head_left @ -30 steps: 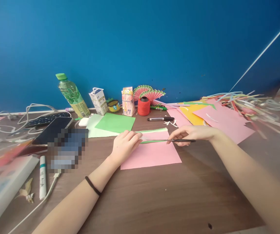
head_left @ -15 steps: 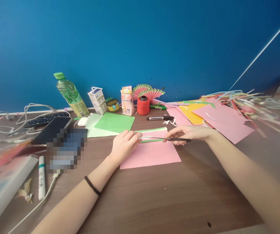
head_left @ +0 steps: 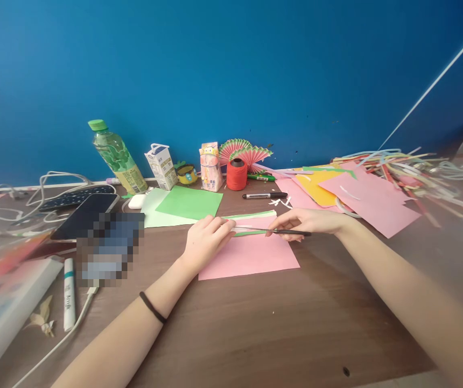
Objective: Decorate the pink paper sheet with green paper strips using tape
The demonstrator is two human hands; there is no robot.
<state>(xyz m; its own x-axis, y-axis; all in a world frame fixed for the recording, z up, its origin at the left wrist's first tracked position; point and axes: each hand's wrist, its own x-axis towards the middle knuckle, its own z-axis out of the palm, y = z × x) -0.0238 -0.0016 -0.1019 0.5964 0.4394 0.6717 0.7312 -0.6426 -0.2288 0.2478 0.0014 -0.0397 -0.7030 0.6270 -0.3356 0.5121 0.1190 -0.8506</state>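
My left hand (head_left: 207, 241) lies over the left part of a folded paper (head_left: 251, 221), pink with green edges, its fingers curled and pressing down. Under that is a larger pink sheet (head_left: 251, 258), flat on the desk. My right hand (head_left: 296, 222) grips what looks like a slim knife (head_left: 292, 232), with a black handle and a thin silver blade. The blade runs left along the folded paper to the fingers of my left hand, which hide its tip. Whether the blade is inside the fold or on top of it is hard to tell.
Behind the hands are a green sheet (head_left: 191, 202), a red thread spool (head_left: 237, 175), a black marker (head_left: 264, 195) and white paper scraps (head_left: 280, 203). A tilted bottle (head_left: 118, 159) leans back left. Phones (head_left: 86, 215) and cables lie left; coloured papers (head_left: 371, 199) and strips lie right.
My right hand and the knife have slid slightly left along the folded paper. My left hand has stayed in place.
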